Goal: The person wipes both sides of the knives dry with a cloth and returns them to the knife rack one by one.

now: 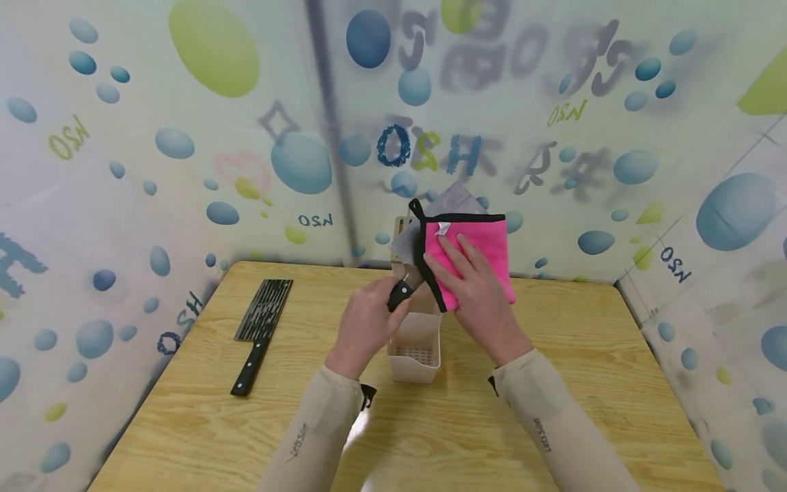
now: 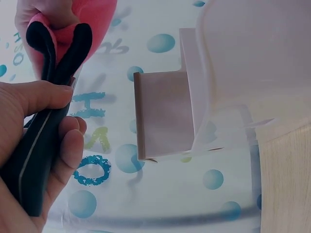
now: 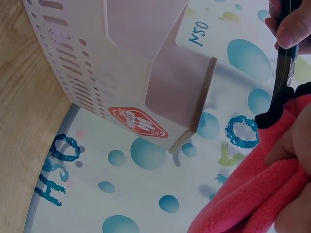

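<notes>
My left hand (image 1: pixel 365 321) grips the black handle of a cleaver (image 1: pixel 399 296); its broad grey blade points up and to the right. Around that blade my right hand (image 1: pixel 482 297) holds a pink cloth (image 1: pixel 496 263) with black edging, which hides part of the metal. The left wrist view shows the thumb laid along the handle (image 2: pixel 36 155), close to the cloth's black trim. In the right wrist view, fingers bunch the folded cloth (image 3: pixel 248 189), and a strip of blade (image 3: pixel 283 73) shows between handle and cloth. Both hands are raised over the table.
Behind and below the hands stands a pale plastic rack (image 1: pixel 415 369) with slotted sides, near the back wall. A second cleaver (image 1: pixel 264 311) with a dark streaked blade lies on the wooden table (image 1: pixel 197 424) at left. Bubble-patterned walls (image 1: pixel 553 171) enclose the table's back and sides.
</notes>
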The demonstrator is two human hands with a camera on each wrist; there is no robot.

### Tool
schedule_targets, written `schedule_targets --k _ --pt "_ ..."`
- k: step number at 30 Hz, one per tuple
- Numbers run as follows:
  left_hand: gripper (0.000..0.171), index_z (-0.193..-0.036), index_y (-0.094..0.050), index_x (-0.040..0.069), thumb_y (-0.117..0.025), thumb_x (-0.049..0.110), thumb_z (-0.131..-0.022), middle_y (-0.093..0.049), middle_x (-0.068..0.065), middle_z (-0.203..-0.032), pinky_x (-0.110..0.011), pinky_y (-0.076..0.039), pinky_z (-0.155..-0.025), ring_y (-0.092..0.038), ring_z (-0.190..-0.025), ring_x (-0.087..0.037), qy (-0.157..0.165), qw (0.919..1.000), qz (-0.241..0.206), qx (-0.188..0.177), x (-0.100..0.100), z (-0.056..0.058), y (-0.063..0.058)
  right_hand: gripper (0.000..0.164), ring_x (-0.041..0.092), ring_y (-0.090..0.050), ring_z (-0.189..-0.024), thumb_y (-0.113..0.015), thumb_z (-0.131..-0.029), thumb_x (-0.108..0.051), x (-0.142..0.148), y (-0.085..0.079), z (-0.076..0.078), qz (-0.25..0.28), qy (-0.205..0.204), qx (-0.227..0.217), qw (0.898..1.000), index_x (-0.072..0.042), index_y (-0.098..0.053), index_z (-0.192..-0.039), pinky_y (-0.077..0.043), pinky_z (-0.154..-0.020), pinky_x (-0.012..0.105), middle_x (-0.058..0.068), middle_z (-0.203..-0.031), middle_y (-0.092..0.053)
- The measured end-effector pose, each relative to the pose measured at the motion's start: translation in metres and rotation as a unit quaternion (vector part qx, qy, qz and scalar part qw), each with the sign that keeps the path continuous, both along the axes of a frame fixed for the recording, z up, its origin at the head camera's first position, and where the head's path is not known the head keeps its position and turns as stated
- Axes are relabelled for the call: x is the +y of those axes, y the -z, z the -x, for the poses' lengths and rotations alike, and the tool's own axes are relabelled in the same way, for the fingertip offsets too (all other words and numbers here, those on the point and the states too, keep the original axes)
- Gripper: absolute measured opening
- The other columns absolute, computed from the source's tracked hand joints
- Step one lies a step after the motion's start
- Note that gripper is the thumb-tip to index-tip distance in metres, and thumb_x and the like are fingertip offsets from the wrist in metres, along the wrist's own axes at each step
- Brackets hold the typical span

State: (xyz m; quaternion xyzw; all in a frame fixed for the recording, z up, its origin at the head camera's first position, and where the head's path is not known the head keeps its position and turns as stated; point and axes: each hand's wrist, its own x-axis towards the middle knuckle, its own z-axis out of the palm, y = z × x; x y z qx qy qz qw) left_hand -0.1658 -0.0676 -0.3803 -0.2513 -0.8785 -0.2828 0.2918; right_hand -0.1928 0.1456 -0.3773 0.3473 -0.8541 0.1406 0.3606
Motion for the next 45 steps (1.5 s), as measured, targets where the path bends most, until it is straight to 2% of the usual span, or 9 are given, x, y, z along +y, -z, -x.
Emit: schedule_targets --k 13,20,33,45 --pt "0.014 -0.092 -0.068 -0.001 -0.079 0.005 -0.087 -0.069 -0.01 -0.079 -0.038 -0.055 -0.059 -0.066 -0.068 -0.023 0.0 0.9999 -0.006 -0.011 -0.001 -0.001 0.002 0.069 0.047 -0.039 -0.145 -0.066 -0.08 0.02 0.009 -0.005 0.005 -0.007 0.026 -0.017 0.999 -0.009 -0.062 -0.143 -0.031 -0.121 0.051 0.021 -0.155 -0.048" --pt "0.014 -0.093 -0.068 -0.002 -0.079 0.004 -0.086 -0.07 -0.011 -0.081 -0.04 -0.056 -0.061 -0.068 -0.069 -0.025 0.0 1.0 -0.005 -0.004 -0.002 -0.001 0.003 0.075 0.047 -0.039 -0.146 -0.07 -0.075 0.018 0.013 -0.007 0.009 -0.014 0.041 -0.014 0.999 -0.007 -0.06 -0.145 -0.033 -0.12 0.051 0.021 -0.157 -0.046" --pt "0.015 -0.089 -0.066 0.0 -0.08 0.005 -0.087 -0.067 -0.009 -0.077 -0.036 -0.053 -0.056 -0.062 -0.065 -0.02 0.007 1.0 0.0 -0.006 -0.003 -0.002 0.001 0.077 0.048 -0.04 -0.145 -0.065 -0.073 0.023 0.022 -0.007 0.015 -0.006 0.053 -0.011 0.999 -0.004 -0.059 -0.145 -0.034 -0.12 0.05 0.025 -0.156 -0.045" --pt "0.015 -0.089 -0.066 0.0 -0.08 0.004 -0.086 -0.068 -0.009 -0.079 -0.036 -0.054 -0.058 -0.064 -0.067 -0.022 0.006 1.0 0.003 -0.003 -0.004 -0.002 0.002 0.075 0.05 -0.042 -0.142 -0.058 -0.075 0.022 0.03 -0.011 0.021 0.002 0.077 -0.026 0.997 -0.004 -0.058 -0.145 -0.034 -0.119 0.05 0.027 -0.155 -0.046"
